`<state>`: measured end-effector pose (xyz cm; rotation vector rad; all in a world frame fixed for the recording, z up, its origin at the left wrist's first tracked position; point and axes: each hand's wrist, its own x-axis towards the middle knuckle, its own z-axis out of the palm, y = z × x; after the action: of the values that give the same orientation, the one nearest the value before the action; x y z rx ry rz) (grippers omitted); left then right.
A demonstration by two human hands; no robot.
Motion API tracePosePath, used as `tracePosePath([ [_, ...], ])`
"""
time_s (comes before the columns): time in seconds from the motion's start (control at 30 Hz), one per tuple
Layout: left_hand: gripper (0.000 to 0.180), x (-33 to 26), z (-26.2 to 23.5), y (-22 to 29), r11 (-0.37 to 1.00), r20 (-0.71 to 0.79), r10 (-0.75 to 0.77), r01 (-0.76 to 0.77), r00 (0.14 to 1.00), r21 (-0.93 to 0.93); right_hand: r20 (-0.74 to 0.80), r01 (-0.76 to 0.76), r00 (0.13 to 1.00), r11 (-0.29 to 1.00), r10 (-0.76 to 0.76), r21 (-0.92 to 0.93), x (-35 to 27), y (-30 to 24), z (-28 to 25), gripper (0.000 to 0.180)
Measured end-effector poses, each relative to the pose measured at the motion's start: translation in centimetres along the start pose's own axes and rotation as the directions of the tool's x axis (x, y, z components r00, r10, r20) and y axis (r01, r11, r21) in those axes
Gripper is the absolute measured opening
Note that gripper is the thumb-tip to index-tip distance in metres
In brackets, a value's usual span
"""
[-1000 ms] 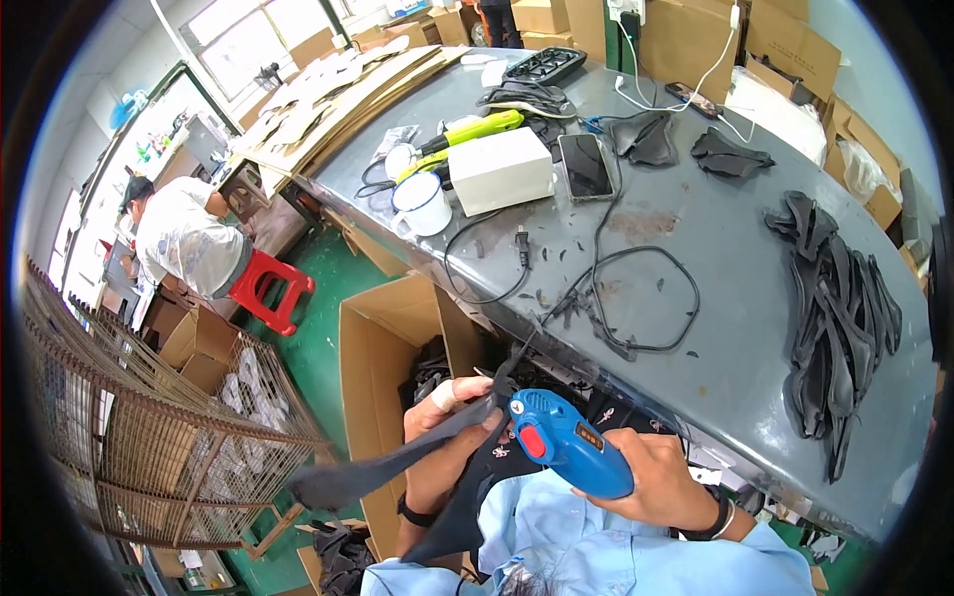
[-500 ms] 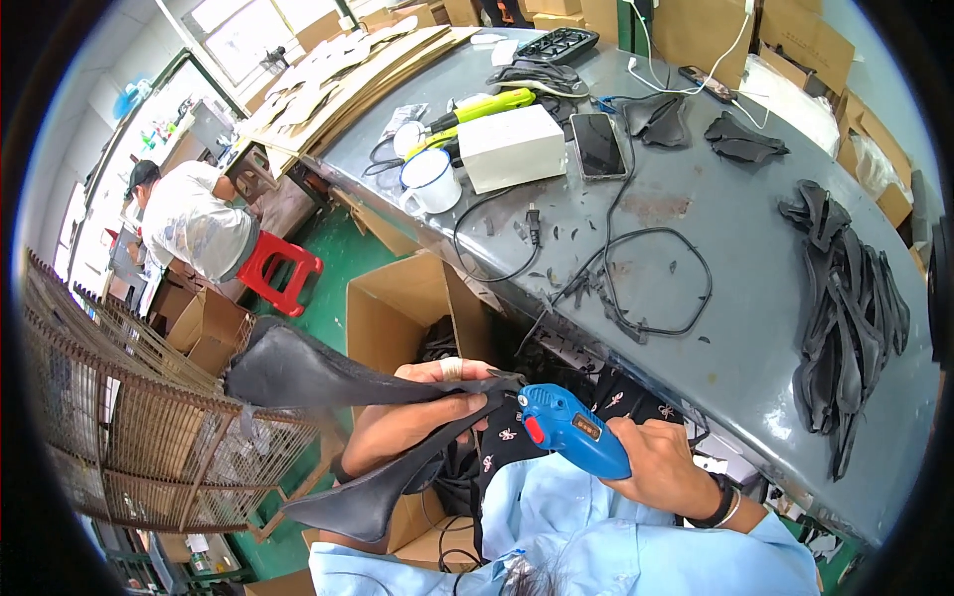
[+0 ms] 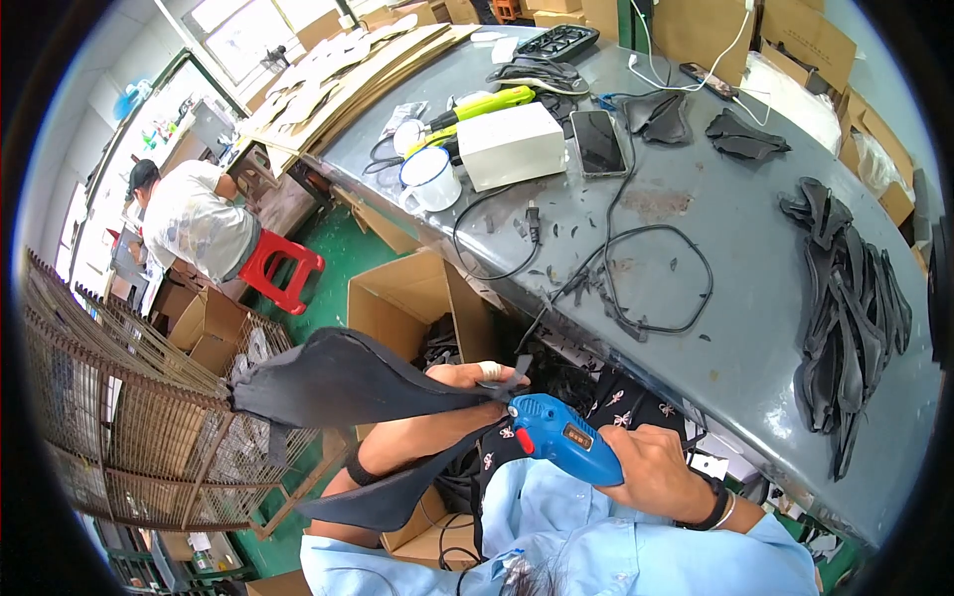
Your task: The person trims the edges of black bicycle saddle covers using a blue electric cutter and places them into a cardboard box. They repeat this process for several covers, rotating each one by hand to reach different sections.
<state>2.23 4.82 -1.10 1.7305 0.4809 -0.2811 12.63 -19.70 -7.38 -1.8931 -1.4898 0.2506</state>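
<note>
My left hand (image 3: pixel 463 375), with a pale wrap round one finger, grips the narrow end of a dark grey, leather-like piece (image 3: pixel 353 373). Its wide part sticks out leftward, and a second flap (image 3: pixel 383 505) hangs beneath, across my left forearm. In my right hand (image 3: pixel 651 475) is a blue handheld electric cutter (image 3: pixel 571 442) with a red button, my fingers wrapped round its body. The cutter's head is close to the narrow end by my left fingers; whether it touches cannot be made out. A small strip stands up at that end.
The grey table (image 3: pixel 735 368) holds a pile of similar dark pieces (image 3: pixel 845 308), a loose black cord (image 3: pixel 711 288), scraps, a phone (image 3: pixel 598 144), a white box (image 3: pixel 512 147) and a mug (image 3: pixel 430 179). Below stands an open carton (image 3: pixel 397 288); left is a wire rack (image 3: pixel 149 437). Someone sits on a red stool (image 3: pixel 281 270).
The dark piece has turned, its wide part showing more of its face. My left fingers have shifted slightly right and opened out somewhat. The cutter has moved slightly left and down.
</note>
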Motion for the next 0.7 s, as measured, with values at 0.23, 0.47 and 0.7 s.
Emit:
tracePosePath([
  [0.23,0.031,1.7,1.5,-2.3,0.968,-0.006,0.167,-0.165,0.986,-0.187,-0.025,0.014,1.0,1.0,-0.013,0.023,0.1,-0.7,-0.1,0.047],
  [0.47,0.038,-2.9,0.2,1.9,0.928,-0.227,0.367,-0.371,0.902,0.028,-0.033,-0.038,0.999,0.998,0.04,0.054,-0.4,-0.2,0.2,0.047],
  [0.7,0.039,-0.1,3.1,0.7,0.589,-0.82,0.271,-0.76,0.504,-0.273,-0.037,-0.079,0.996,0.996,0.08,0.034,0.2,0.1,0.0,0.047],
])
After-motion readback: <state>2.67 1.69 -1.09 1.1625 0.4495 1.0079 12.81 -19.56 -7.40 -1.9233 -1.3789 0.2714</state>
